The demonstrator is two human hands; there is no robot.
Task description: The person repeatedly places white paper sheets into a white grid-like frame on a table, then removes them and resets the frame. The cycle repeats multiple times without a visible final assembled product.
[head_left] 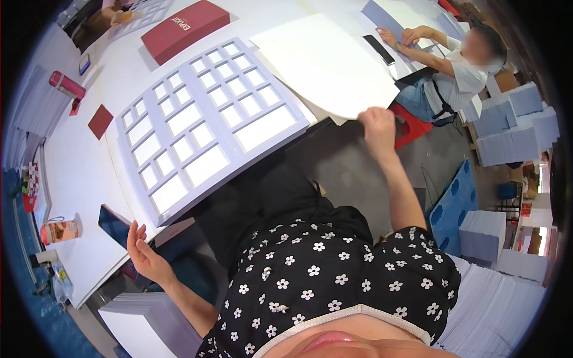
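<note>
My right hand is closed on the near corner of a large white sheet, its fingers pinching the edge. The sheet lies over the table's right part and curves past its front edge. Left of it lies a pale frame board with several rectangular openings of different sizes, white showing through them. My left hand is raised at the table's front edge, fingers stretched out and holding nothing. Close to its fingertips is a dark flat phone-like device, just left of the board's near corner.
A dark red box lies behind the board. A dark red card, a pink flask and an orange-lidded jar sit leftward. At the right a co-worker sits on a red stool. Paper stacks flank me.
</note>
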